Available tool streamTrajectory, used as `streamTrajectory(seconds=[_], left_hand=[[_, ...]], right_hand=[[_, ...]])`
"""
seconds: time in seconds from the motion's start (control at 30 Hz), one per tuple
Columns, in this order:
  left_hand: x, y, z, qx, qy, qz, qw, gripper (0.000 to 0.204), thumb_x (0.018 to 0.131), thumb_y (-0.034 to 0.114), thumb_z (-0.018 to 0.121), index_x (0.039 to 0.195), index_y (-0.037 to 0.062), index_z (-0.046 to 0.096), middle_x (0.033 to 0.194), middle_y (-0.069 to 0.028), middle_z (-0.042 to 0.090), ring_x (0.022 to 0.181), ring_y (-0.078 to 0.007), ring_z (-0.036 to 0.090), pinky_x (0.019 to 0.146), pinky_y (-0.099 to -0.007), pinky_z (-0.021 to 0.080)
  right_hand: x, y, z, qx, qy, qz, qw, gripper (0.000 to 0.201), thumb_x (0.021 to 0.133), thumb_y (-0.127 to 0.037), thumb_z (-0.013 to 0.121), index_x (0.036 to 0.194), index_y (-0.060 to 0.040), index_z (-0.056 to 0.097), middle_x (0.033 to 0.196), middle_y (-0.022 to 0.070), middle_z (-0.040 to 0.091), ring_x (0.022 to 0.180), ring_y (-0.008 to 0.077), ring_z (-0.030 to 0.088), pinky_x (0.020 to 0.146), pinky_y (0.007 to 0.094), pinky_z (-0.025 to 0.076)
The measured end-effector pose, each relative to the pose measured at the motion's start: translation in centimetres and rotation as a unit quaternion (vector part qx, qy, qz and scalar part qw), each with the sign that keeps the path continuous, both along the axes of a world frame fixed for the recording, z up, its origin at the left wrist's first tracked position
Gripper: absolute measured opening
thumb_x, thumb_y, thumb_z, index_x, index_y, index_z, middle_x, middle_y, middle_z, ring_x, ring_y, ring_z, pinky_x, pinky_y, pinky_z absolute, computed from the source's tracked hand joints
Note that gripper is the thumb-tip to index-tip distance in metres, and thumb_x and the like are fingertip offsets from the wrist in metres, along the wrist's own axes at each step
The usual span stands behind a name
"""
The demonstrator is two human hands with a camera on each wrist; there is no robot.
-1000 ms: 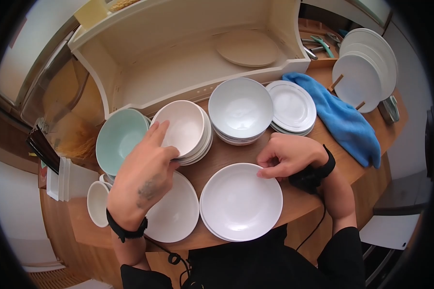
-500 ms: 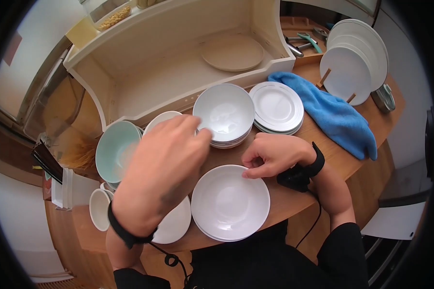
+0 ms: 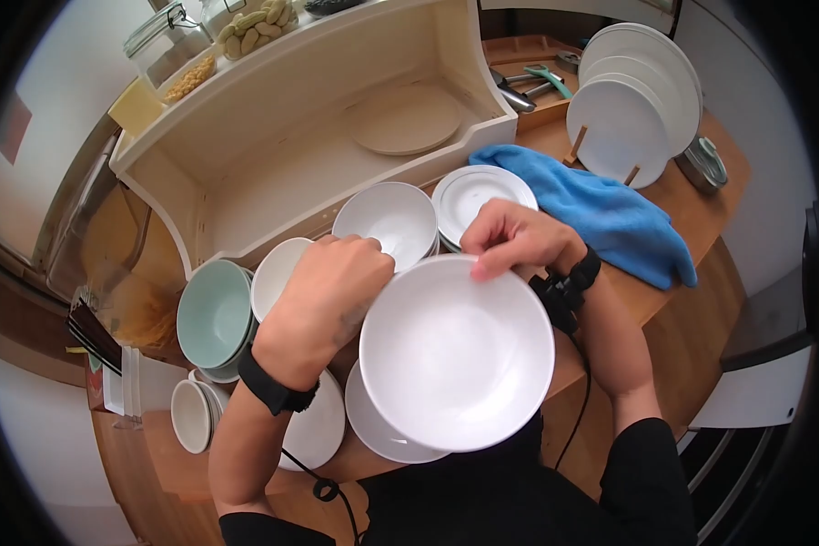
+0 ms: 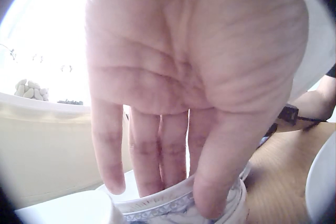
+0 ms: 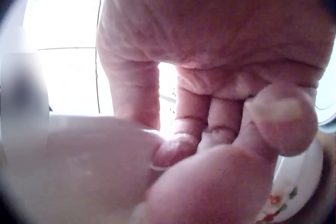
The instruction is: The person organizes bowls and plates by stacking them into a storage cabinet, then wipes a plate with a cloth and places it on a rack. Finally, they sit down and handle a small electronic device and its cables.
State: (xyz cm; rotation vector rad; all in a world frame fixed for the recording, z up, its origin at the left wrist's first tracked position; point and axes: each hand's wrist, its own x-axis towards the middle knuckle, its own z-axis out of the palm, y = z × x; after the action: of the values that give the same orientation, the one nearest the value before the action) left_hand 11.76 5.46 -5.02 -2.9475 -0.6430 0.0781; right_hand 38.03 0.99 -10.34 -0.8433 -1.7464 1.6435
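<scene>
My right hand (image 3: 523, 238) pinches the far rim of a white deep plate (image 3: 455, 364), thumb on its upper face. The plate is raised and tipped over a second white plate (image 3: 373, 423). My left hand (image 3: 328, 291) is at the stack of white bowls (image 3: 387, 218) in the middle. In the left wrist view its fingers reach inside a blue-patterned bowl (image 4: 173, 211) while the thumb lies outside, gripping the rim between them. A cream-white bowl (image 3: 273, 278) and a green bowl (image 3: 214, 314) stand left of that hand.
Behind the bowls stands a cream shelf (image 3: 273, 164) with a round board (image 3: 405, 120) inside. Small rimmed plates (image 3: 482, 193), a blue towel (image 3: 591, 214) and racked plates (image 3: 632, 127) are to the right. White cups (image 3: 191, 414) and another plate (image 3: 317, 428) are at front left.
My left hand has left the cream-white bowl stack and moved right to the middle bowls. The right hand has lifted the top deep plate off the one beneath. The head view has shifted.
</scene>
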Motion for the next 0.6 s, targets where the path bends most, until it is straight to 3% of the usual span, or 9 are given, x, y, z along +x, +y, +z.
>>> streamTrajectory(seconds=[0.03, 0.07, 0.13, 0.2, 0.33, 0.37, 0.4, 0.5, 0.6], left_hand=[[-0.1, 0.0, 0.0, 0.0, 0.0, -0.002, 1.0, 0.007, 0.072, 0.007, 0.066, 0.079, 0.0043, 0.068, 0.084, -0.015, 0.067, 0.083, -0.0373, 0.066, 0.07, -0.0427, 0.054], [-0.2, 0.1, 0.0, -0.014, -0.034, -0.009, 0.999, 0.008, 0.071, 0.007, 0.067, 0.079, 0.0042, 0.068, 0.084, -0.0147, 0.067, 0.083, -0.0375, 0.066, 0.07, -0.0427, 0.054], [-0.2, -0.1, 0.1, -0.025, -0.07, -0.017, 0.997, 0.009, 0.07, 0.007, 0.068, 0.079, 0.0042, 0.067, 0.084, -0.0145, 0.067, 0.082, -0.0377, 0.066, 0.071, -0.0427, 0.054], [-0.1, -0.6, 0.0, 0.008, -0.088, 0.021, 0.996, 0.008, 0.078, 0.005, 0.061, 0.074, 0.002, 0.067, 0.08, -0.0144, 0.068, 0.081, -0.0338, 0.068, 0.075, -0.041, 0.055], [-0.7, -0.7, -0.9, 0.037, -0.076, 0.021, 0.996, 0.007, 0.079, 0.003, 0.06, 0.075, 0.0022, 0.065, 0.085, -0.0146, 0.066, 0.09, -0.0325, 0.066, 0.081, -0.0398, 0.054], [-0.9, -0.9, -0.9, 0.037, -0.078, 0.019, 0.996, 0.007, 0.079, 0.003, 0.06, 0.075, 0.0022, 0.065, 0.085, -0.0146, 0.066, 0.09, -0.0325, 0.066, 0.081, -0.0398, 0.054], [-1.0, -1.1, -0.8, 0.018, -0.07, 0.033, 0.997, 0.005, 0.078, 0.005, 0.066, 0.083, 0.0017, 0.066, 0.09, -0.014, 0.067, 0.093, -0.0329, 0.065, 0.082, -0.041, 0.053], [-1.9, -2.8, 0.2, -0.041, -0.089, 0.066, 0.993, 0.026, 0.078, 0.007, 0.075, 0.101, 0.0006, 0.065, 0.103, -0.014, 0.066, 0.101, -0.0335, 0.063, 0.086, -0.0417, 0.053], [-2.3, -4.1, 0.5, -0.091, -0.13, 0.095, 0.983, 0.045, 0.077, 0.008, 0.078, 0.118, 0.0001, 0.061, 0.118, -0.0151, 0.063, 0.111, -0.0338, 0.061, 0.092, -0.0406, 0.052]], right_hand=[[0.5, 0.1, -0.2, 0.019, 0.046, -0.043, 0.998, 0.022, 0.083, -0.011, 0.073, 0.067, 0.0005, 0.063, 0.058, -0.0041, 0.053, 0.052, 0.0029, 0.044, 0.047, 0.0229, 0.034], [0.8, 0.2, -0.3, 0.037, 0.067, -0.075, 0.994, 0.031, 0.087, -0.014, 0.072, 0.062, -0.005, 0.056, 0.059, -0.0078, 0.044, 0.055, 0.0024, 0.04, 0.05, 0.0238, 0.03], [2.1, 0.5, -0.8, 0.02, 0.152, -0.127, 0.98, 0.023, 0.088, -0.014, 0.069, 0.069, -0.0041, 0.06, 0.062, -0.0056, 0.052, 0.055, 0.0032, 0.048, 0.051, 0.0215, 0.038], [3.0, 0.4, -0.7, 0.002, 0.203, -0.205, 0.957, 0.017, 0.089, -0.016, 0.065, 0.079, -0.0025, 0.063, 0.068, -0.0016, 0.059, 0.056, 0.0053, 0.055, 0.054, 0.0193, 0.045], [4.4, 2.2, -1.9, 0.054, 0.226, -0.304, 0.924, 0.017, 0.091, -0.019, 0.062, 0.082, -0.0039, 0.064, 0.071, -0.0009, 0.062, 0.056, 0.0057, 0.054, 0.053, 0.0205, 0.044], [3.7, 2.4, -1.6, 0.068, 0.248, -0.369, 0.893, 0.019, 0.091, -0.02, 0.062, 0.081, -0.0046, 0.063, 0.07, -0.0006, 0.062, 0.055, 0.0063, 0.055, 0.052, 0.0211, 0.045], [3.4, 2.5, -1.5, 0.081, 0.27, -0.433, 0.856, 0.02, 0.092, -0.021, 0.062, 0.08, -0.0054, 0.062, 0.07, -0.0004, 0.062, 0.055, 0.0068, 0.055, 0.052, 0.0216, 0.045], [4.8, 2.2, -1.4, 0.067, 0.203, -0.454, 0.865, 0.022, 0.092, -0.024, 0.063, 0.079, -0.0057, 0.062, 0.068, 0.0018, 0.063, 0.054, 0.0089, 0.057, 0.052, 0.023, 0.047], [5.3, 2.8, -2.3, 0.077, 0.133, -0.515, 0.844, 0.023, 0.094, -0.023, 0.062, 0.08, -0.0048, 0.064, 0.069, 0.0062, 0.066, 0.055, 0.0112, 0.061, 0.05, 0.0235, 0.048]])
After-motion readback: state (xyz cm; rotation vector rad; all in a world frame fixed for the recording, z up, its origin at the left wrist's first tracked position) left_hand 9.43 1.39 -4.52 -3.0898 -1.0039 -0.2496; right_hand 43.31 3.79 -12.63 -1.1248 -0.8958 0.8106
